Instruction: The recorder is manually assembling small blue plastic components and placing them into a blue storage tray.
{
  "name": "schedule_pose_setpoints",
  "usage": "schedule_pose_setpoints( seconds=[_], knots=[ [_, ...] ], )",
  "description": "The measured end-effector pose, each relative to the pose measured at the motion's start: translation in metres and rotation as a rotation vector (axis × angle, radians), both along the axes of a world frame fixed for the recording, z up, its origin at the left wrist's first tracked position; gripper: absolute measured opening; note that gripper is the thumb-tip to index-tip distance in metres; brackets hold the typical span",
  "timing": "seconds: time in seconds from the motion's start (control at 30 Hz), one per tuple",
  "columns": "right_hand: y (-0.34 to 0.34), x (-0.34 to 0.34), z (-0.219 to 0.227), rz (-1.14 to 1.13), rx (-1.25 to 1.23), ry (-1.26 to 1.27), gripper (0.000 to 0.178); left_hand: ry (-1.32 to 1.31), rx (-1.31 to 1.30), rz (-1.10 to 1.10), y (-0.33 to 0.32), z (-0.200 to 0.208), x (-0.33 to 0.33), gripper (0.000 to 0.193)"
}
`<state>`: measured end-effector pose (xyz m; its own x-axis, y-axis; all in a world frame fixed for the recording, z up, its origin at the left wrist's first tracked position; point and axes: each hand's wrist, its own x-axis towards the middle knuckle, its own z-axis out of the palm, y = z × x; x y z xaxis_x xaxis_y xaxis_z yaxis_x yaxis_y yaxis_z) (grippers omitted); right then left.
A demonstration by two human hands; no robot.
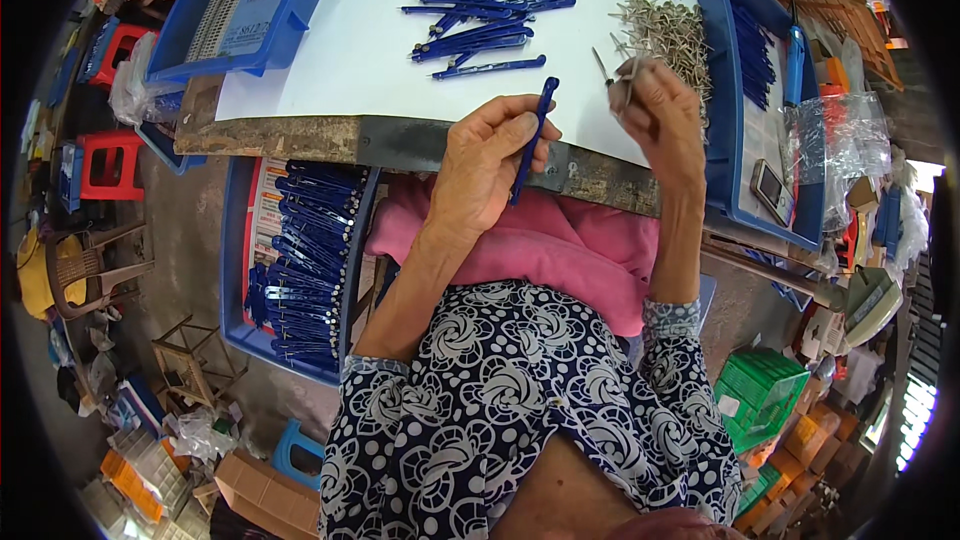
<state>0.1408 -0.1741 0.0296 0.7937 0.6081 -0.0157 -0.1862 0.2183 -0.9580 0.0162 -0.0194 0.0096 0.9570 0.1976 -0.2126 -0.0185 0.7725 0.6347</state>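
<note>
Upright between the thumb and fingers of my left hand [492,155] is a slim blue pen-shaped plastic piece [533,143], just over the table's near edge. My right hand [655,110] is closed in a pinch, slightly blurred, beside a heap of small metal pieces [665,35] with thin shafts. A greyish metal piece seems to be between its fingertips, partly hidden. Another thin metal piece [600,64] lies just left of those fingertips. Farther off on the white table sheet [340,50], several blue pen-shaped pieces [480,35] lie in a loose pile.
Left of my lap, a blue tray [235,280] holds many blue pieces in rows. Another blue tray [725,140] at the right carries blue pieces and a phone [770,190]. A third tray [270,62] stands at the table's left. Pink cloth [600,240] covers my lap.
</note>
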Motion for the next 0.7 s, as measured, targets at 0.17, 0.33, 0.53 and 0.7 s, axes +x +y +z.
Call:
schedule_pose_setpoints(
  seconds=[0.17,0.33,0.53,0.7],
  knots=[
    [0.014,-0.03,0.008,0.144,-0.122,0.069,0.031,0.01,-0.11,-0.026,0.007,-0.006,0.002,0.021],
    [0.022,-0.044,0.015,0.258,-0.095,0.157,0.032,0.028,-0.24,-0.032,0.013,-0.005,0.002,0.019],
    [0.028,-0.049,0.019,0.259,-0.087,0.267,0.028,0.031,-0.284,-0.077,0.018,-0.007,0.0,0.016],
    [0.027,-0.049,0.013,0.291,-0.111,0.258,0.025,0.022,-0.252,-0.099,0.019,-0.009,-0.002,0.015]
  ],
)
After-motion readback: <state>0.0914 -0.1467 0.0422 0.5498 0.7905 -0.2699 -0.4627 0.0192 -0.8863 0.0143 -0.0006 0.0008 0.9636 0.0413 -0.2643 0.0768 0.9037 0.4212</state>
